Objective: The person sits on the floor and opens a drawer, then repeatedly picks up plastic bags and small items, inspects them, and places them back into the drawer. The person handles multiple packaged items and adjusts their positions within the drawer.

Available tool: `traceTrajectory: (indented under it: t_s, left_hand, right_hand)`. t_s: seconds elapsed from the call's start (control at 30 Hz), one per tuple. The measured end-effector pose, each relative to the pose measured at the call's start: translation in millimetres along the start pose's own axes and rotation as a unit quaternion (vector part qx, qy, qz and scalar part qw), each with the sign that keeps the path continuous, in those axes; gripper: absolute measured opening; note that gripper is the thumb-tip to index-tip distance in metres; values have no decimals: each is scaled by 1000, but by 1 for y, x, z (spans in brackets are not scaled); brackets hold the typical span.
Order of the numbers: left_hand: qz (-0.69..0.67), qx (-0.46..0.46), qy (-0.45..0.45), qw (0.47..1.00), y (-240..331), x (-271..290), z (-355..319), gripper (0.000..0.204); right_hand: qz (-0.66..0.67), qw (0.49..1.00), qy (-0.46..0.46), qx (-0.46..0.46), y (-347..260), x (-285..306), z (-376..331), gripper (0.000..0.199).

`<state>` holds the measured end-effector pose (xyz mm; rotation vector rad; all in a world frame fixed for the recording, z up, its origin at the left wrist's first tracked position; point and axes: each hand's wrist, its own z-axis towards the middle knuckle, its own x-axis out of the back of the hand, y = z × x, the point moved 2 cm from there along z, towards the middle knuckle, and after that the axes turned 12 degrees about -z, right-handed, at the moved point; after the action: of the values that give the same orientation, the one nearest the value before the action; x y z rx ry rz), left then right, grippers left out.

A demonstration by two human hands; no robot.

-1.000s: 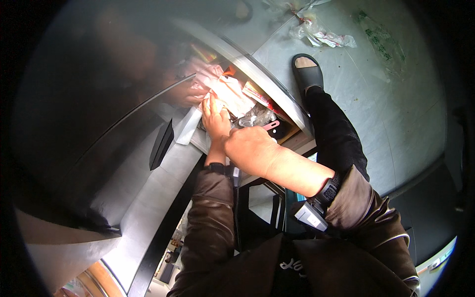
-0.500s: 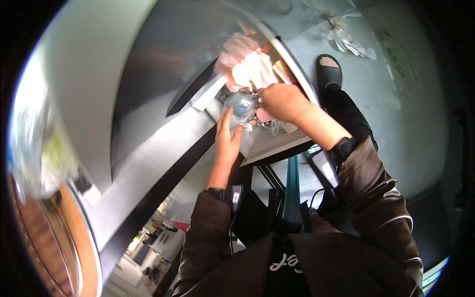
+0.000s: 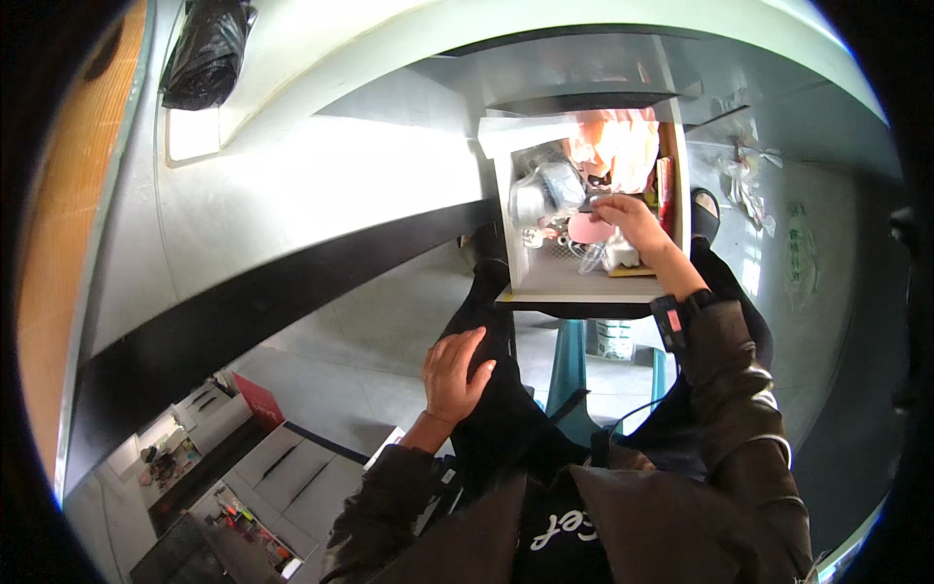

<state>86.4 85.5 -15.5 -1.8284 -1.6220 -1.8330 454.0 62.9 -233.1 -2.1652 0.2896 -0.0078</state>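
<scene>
My right hand is inside an open drawer, its fingertips pinched at a small dark piece whose kind I cannot make out. Just below those fingers lies a flat pink rounded piece. Beside them, on the left, is a clear plastic bag with pale contents. A crumpled peach-coloured bag fills the drawer's back. Nearer the front are a coiled white cable and a white lumpy item. My left hand holds nothing and hovers over my left thigh, fingers partly spread.
A red and yellow packet stands along the drawer's right wall. The white desk curves above, with a black plastic bag at far left. Below the drawer is a teal stool. Plastic wrappers lie on the floor at right.
My left hand has come out of the drawer and back to my thigh. My right hand stays in the drawer, pinching. The whole view has turned, so the drawer now appears squarer and farther right.
</scene>
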Motion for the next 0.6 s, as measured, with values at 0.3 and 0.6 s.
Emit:
traceTrajectory:
  t_s: [0.3,0.6]
  left_hand:
    - [-7,6,20,1000,-17,10,21,47]
    - [10,0,19,1000,-23,-1,21,39]
  right_hand:
    - [319,924,195,-78,11,-66,161,36]
    - [284,927,237,-61,27,-62,181,2]
